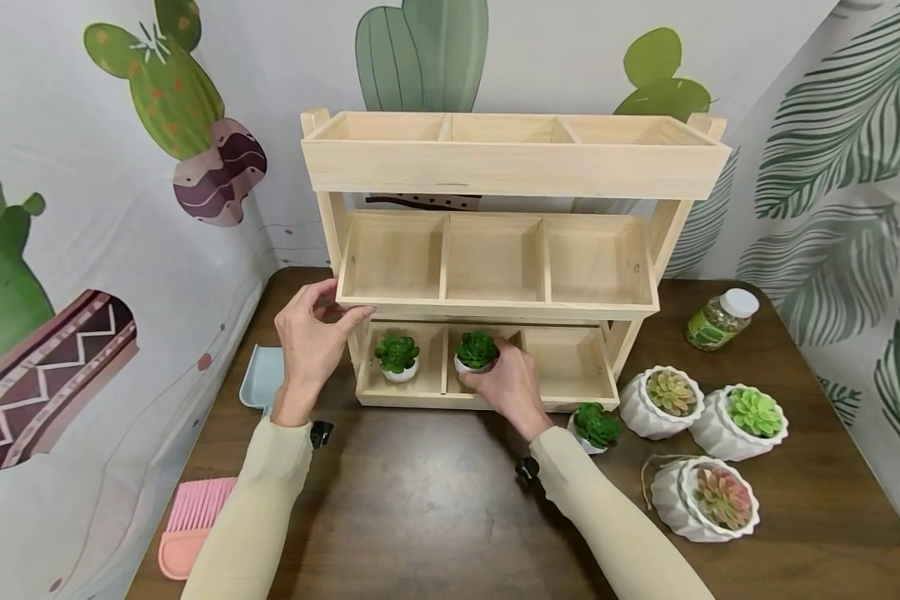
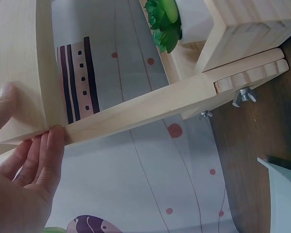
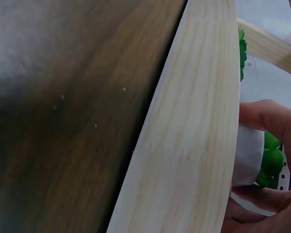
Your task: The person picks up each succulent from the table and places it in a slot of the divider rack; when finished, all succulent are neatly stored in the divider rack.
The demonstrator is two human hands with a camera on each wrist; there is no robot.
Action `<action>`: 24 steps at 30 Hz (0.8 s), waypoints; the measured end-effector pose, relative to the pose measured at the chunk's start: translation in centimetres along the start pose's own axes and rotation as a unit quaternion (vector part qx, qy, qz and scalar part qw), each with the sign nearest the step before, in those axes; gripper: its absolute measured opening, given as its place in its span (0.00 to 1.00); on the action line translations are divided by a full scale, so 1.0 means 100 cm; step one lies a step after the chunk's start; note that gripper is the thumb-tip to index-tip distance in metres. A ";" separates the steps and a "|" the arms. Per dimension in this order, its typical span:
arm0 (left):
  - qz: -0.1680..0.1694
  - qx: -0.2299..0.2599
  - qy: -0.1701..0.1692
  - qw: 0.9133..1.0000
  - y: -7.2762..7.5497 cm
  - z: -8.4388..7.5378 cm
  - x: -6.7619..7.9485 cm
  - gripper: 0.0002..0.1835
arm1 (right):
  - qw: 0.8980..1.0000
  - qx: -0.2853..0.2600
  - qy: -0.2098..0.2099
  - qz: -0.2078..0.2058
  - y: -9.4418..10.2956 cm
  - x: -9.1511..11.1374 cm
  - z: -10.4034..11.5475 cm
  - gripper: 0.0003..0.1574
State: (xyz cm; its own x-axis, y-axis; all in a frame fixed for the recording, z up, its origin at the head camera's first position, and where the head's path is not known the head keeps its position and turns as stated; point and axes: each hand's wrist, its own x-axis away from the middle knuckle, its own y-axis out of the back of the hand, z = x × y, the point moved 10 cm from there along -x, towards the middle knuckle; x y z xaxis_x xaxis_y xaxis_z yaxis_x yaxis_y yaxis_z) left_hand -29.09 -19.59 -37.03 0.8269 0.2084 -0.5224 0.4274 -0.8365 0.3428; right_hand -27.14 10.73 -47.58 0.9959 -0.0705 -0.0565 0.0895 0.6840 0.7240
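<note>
On the left of the worktop (image 1: 420,500) lie a brush (image 1: 191,533) and, farther off, a dustpan (image 1: 261,377). The left hand (image 1: 311,333) has its grip pinched on the left end of the rack's (image 1: 517,171) middle tray (image 1: 495,310). Below, one plant (image 1: 397,356) sits in the bottom tray's (image 1: 420,400) left compartment; the right hand's (image 1: 512,387) grip clasps a second plant (image 1: 476,350) in the middle one. Rightward stand a third plant (image 1: 595,427), three white pots (image 1: 648,412) and, beyond them, a jar (image 1: 722,319).

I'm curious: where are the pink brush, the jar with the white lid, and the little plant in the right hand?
Held plant (image 1: 477,348): head view, on its green leaves.
Jar (image 1: 708,329): head view, on its green label.
Pink brush (image 1: 183,546): head view, on its solid base.
</note>
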 end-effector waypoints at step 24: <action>0.000 0.000 -0.003 1.000 0.000 0.000 0.000 0.30 | 0.994 0.058 -0.048 0.074 -0.029 -0.020 -0.028 0.44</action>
State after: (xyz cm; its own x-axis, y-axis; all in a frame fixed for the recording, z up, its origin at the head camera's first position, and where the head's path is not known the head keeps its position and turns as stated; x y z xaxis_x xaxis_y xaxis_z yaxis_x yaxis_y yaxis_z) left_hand -29.07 -19.59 -37.09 0.8245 0.2063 -0.5270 0.4279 -0.8366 0.3420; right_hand -29.33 10.93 -51.50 0.9918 -0.0474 0.1188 -0.0663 0.6036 0.7945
